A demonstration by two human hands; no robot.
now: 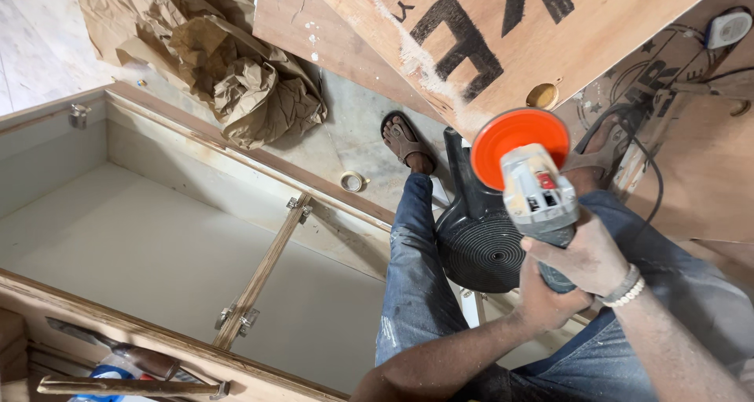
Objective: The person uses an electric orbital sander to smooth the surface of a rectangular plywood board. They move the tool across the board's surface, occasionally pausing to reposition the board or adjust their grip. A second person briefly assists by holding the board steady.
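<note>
Currently an angle grinder with an orange disc is held up in the air, clear of any surface. The body is wrapped tightly by the right hand; the rear handle is closed on from below by the left hand. No contact with the plywood sheet is seen. The open cabinet carcass lies untouched alongside, so any grinding looks not yet begun.

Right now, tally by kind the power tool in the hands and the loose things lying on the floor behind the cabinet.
Angle grinder with orange disc, held by left hand and right hand: 1
Crumpled brown paper heap: 1
Tape roll: 1
Black ribbed round object: 1
Total: 4
</note>
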